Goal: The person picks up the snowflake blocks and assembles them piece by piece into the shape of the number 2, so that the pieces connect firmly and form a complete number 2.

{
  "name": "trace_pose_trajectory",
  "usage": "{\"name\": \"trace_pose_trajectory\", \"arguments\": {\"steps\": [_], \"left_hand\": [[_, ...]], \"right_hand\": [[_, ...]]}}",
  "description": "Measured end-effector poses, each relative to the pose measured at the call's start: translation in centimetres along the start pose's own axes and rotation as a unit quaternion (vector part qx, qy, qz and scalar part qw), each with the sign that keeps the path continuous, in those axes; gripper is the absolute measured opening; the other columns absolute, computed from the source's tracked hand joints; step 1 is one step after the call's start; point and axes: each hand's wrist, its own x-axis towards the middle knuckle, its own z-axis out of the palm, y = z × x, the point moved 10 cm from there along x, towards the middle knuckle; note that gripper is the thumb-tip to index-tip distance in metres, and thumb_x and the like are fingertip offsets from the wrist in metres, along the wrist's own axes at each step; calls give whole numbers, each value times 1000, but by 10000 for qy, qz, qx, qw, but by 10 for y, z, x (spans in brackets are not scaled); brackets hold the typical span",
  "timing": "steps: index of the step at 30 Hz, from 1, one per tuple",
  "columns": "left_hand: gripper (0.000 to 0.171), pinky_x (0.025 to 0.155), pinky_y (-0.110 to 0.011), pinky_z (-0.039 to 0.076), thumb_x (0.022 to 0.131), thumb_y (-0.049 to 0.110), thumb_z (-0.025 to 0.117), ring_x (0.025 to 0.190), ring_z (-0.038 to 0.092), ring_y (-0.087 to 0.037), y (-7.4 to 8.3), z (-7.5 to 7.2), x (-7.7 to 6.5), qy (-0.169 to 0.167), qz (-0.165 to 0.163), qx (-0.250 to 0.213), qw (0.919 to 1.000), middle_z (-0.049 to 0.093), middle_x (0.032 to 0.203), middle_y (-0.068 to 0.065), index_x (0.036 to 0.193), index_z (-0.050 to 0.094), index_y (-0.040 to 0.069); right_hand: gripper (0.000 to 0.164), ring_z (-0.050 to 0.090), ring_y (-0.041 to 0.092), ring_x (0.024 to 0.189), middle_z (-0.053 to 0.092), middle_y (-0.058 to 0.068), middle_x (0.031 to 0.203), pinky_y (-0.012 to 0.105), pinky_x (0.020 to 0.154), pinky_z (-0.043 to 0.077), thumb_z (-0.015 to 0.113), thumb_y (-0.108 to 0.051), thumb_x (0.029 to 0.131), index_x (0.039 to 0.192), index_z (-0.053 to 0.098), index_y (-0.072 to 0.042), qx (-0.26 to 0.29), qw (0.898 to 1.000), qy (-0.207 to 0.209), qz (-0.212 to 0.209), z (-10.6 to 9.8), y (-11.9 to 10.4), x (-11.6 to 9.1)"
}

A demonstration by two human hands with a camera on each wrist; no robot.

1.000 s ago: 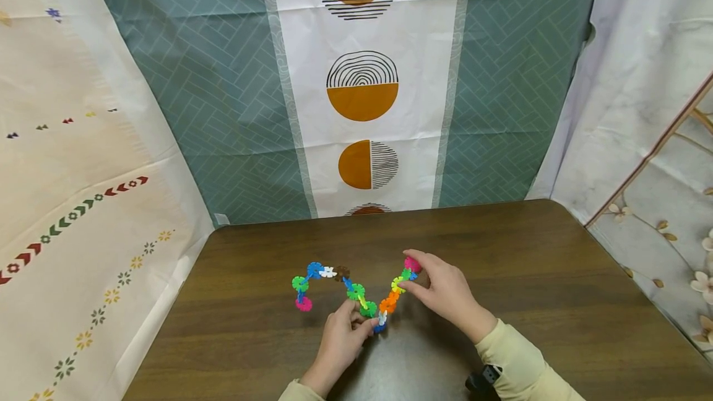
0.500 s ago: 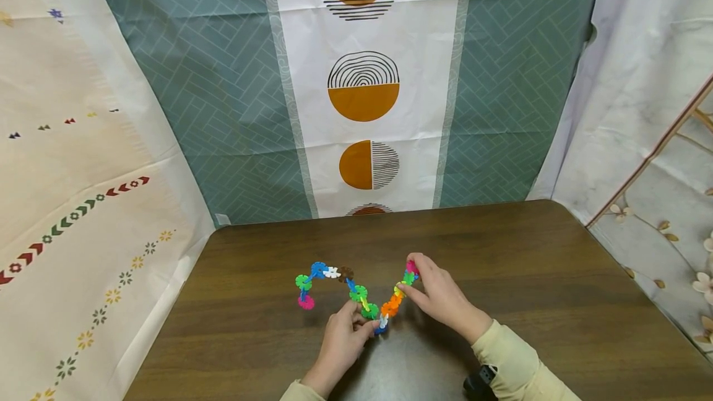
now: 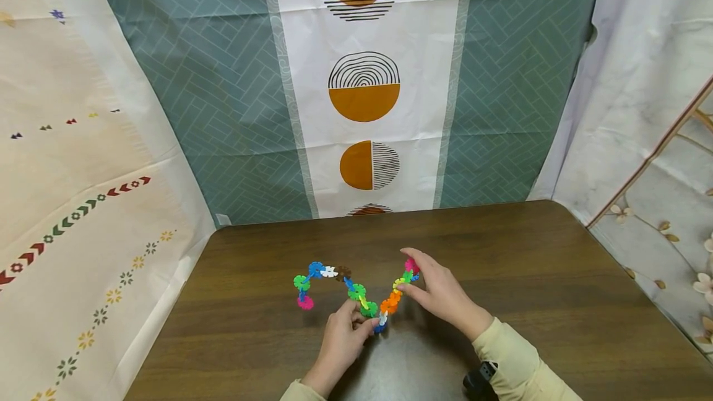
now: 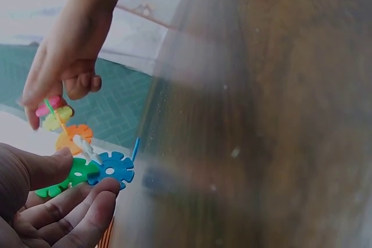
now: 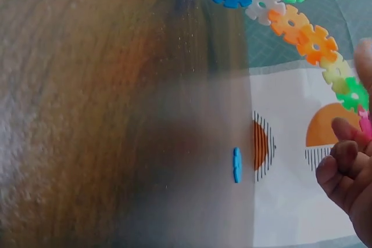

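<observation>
A long chain of interlocking plastic snowflake discs point(image 3: 390, 303) bends in a zigzag across the middle of the head view. My left hand point(image 3: 341, 339) pinches it near its lowest bend, at the green disc point(image 4: 80, 171) and blue disc point(image 4: 111, 169). At the chain's right end, my right hand point(image 3: 445, 289) has thumb and fingers around the pink disc point(image 3: 411, 265) and the yellow disc point(image 3: 398, 284); its index finger reaches past the pink one. The left part arches through a brown disc point(image 3: 342, 273) to another pink disc point(image 3: 305, 304).
Both hands are over a dark brown wooden table point(image 3: 250, 351). A separate blue disc point(image 5: 237, 165) lies on it, toward the far side. Patterned curtains point(image 3: 239, 110) hang behind the table and at both sides. A black watch-like device point(image 3: 483, 377) is at the right wrist.
The right index finger lowered onto the pink disc, then lifted and straightened again. The chain shifted slightly right and back left. The left hand keeps its pinch in place.
</observation>
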Motion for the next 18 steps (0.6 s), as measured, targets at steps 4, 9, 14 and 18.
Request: {"name": "trace_pose_trajectory", "arguments": {"steps": [4,9,14,18], "left_hand": [[23,48,-22,46,86,16,76,56,61,-7,-1,-3,0,72,23,33,10000,70,68,1,93,58,4],[23,48,-22,46,87,16,75,57,63,-13,-4,-3,1,38,-26,3,10000,70,69,-1,94,58,4],[23,48,-22,46,87,17,75,56,61,-10,-4,-3,1,-2,-70,-24,10000,70,69,0,94,58,3],[23,47,-23,46,87,17,75,54,58,-6,-5,-4,0,-32,-112,-34,9999,70,68,0,94,57,4]], "right_hand": [[53,58,30,116,53,12,139,51,95,47,59,-31,98,144,42,-12,321,9991,158,210,-5,9,2],[35,62,30,98,64,14,116,50,85,51,51,-19,102,134,51,-3,173,9967,339,716,-7,32,6],[38,48,18,69,55,5,85,35,61,44,66,-10,93,130,58,-5,-708,9888,-601,1164,18,55,6],[30,46,19,65,50,6,81,35,58,42,68,-10,92,121,62,-7,-1189,9797,-1270,997,36,56,3]]}}
